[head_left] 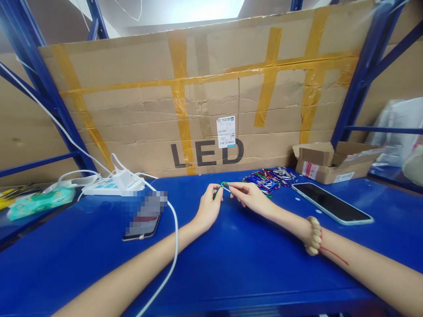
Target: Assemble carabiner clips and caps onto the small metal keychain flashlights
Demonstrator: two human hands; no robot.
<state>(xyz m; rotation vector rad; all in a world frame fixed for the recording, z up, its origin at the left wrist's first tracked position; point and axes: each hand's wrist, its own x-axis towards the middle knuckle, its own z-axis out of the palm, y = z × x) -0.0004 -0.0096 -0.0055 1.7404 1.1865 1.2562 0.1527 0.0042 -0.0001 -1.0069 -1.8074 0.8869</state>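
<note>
A small green clip [225, 183], curved at the top like a carabiner and with a thin silvery bar, is held between both hands above the blue table. My left hand [210, 203] pinches its left side, thumb and fingers closed, and hides part of it. From the other side, the thumb and fingertips of my right hand [253, 198] grip its right end. Just behind my right hand lies a pile of small metallic pieces [269, 179] in blue, red, purple, green and silver.
A phone [332, 202] lies at right, before an open cardboard box [333, 163]. Another phone [145, 218] lies at left, near a power strip [114, 185]. A white cable [174, 246] crosses over my left forearm. A taped cardboard sheet [148, 119] stands behind the blue table [251, 264].
</note>
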